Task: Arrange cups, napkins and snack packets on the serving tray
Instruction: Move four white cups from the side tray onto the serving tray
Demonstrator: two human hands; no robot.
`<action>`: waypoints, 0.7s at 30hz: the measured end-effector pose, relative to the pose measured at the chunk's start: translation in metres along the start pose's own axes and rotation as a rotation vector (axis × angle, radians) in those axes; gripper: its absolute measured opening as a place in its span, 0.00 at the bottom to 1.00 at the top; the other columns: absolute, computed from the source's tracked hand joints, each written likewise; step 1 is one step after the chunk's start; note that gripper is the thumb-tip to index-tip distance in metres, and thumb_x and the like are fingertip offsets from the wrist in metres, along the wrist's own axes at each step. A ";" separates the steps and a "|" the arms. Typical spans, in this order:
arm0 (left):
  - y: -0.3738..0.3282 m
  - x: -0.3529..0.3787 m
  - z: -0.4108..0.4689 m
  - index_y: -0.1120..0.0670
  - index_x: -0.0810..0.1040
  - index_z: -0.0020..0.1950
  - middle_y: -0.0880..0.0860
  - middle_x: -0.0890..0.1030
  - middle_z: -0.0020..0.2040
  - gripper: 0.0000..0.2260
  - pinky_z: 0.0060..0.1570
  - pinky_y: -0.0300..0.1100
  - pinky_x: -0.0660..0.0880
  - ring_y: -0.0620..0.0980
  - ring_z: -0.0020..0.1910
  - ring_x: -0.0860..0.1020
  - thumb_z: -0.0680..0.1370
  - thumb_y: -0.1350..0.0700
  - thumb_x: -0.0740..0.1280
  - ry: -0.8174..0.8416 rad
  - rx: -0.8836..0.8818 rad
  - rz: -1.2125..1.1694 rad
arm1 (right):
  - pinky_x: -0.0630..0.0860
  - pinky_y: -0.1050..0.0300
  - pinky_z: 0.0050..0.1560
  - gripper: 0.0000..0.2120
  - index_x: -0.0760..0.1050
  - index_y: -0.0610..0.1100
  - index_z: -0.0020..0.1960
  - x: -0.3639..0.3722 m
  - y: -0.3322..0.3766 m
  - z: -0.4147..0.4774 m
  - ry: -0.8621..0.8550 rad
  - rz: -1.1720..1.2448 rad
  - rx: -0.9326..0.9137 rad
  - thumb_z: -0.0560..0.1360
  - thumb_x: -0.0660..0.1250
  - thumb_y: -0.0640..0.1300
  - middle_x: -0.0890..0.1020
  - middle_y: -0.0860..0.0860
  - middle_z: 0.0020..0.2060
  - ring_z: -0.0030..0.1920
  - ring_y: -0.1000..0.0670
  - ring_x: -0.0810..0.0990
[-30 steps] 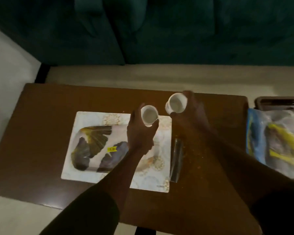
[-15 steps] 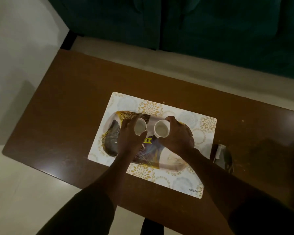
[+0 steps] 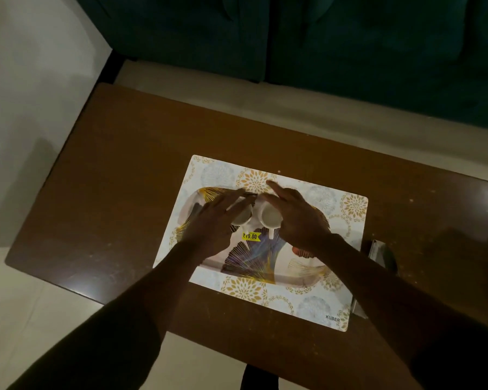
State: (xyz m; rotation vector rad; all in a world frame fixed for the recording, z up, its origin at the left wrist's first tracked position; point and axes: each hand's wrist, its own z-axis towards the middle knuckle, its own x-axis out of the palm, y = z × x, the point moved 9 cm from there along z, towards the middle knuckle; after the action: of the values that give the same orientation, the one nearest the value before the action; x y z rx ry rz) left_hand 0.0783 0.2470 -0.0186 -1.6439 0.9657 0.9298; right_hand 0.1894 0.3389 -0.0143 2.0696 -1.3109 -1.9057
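Two small white cups stand side by side on the oval leaf-patterned serving tray (image 3: 302, 270), which carries a yellow price sticker. My left hand (image 3: 209, 225) lies over the left cup (image 3: 242, 218) with its fingers stretched flat across the rim. Beside the right cup (image 3: 269, 216) is my right hand (image 3: 297, 219), fingers extended and pointing away, palm edge against the cup's side. Neither hand visibly grips a cup. Both cups are upright. No napkins are in sight.
The tray rests on a white and gold floral placemat (image 3: 217, 173) on a brown wooden table (image 3: 119, 175). A shiny dark packet (image 3: 379, 254) lies just off the placemat's right edge. A teal sofa (image 3: 321, 46) stands beyond the table.
Both cups came down from the air onto the tray. My fingers have uncurled from around them. The view has shifted left, so the bags at the right are out of frame.
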 end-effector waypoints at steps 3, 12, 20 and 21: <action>-0.004 -0.007 0.002 0.45 0.69 0.72 0.48 0.67 0.74 0.33 0.53 0.38 0.67 0.53 0.72 0.67 0.71 0.68 0.68 -0.053 0.016 -0.069 | 0.76 0.50 0.54 0.36 0.66 0.51 0.72 0.008 -0.006 -0.002 0.039 -0.044 0.029 0.67 0.69 0.33 0.73 0.51 0.69 0.67 0.46 0.70; 0.012 -0.006 0.007 0.54 0.69 0.70 0.57 0.72 0.66 0.33 0.51 0.36 0.66 0.54 0.64 0.73 0.68 0.57 0.77 -0.186 -0.277 -0.382 | 0.80 0.53 0.43 0.44 0.69 0.43 0.63 0.008 -0.046 -0.049 -0.256 0.129 0.593 0.57 0.73 0.69 0.80 0.47 0.53 0.51 0.48 0.81; 0.006 0.006 0.005 0.53 0.72 0.68 0.55 0.74 0.64 0.30 0.55 0.44 0.73 0.51 0.63 0.72 0.68 0.53 0.76 -0.185 -0.199 -0.446 | 0.74 0.60 0.32 0.40 0.74 0.37 0.56 0.039 -0.027 -0.058 -0.254 0.338 0.852 0.61 0.71 0.71 0.84 0.45 0.47 0.37 0.51 0.78; 0.009 0.008 0.005 0.53 0.72 0.68 0.54 0.74 0.64 0.30 0.54 0.42 0.72 0.51 0.63 0.72 0.68 0.52 0.76 -0.180 -0.207 -0.445 | 0.73 0.61 0.30 0.40 0.74 0.37 0.56 0.038 -0.025 -0.056 -0.268 0.345 0.839 0.61 0.72 0.70 0.84 0.45 0.47 0.37 0.52 0.78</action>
State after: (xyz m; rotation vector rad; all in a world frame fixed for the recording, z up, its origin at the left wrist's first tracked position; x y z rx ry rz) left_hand 0.0726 0.2487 -0.0304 -1.8129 0.3651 0.8687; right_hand 0.2458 0.3050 -0.0450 1.6409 -2.6767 -1.6660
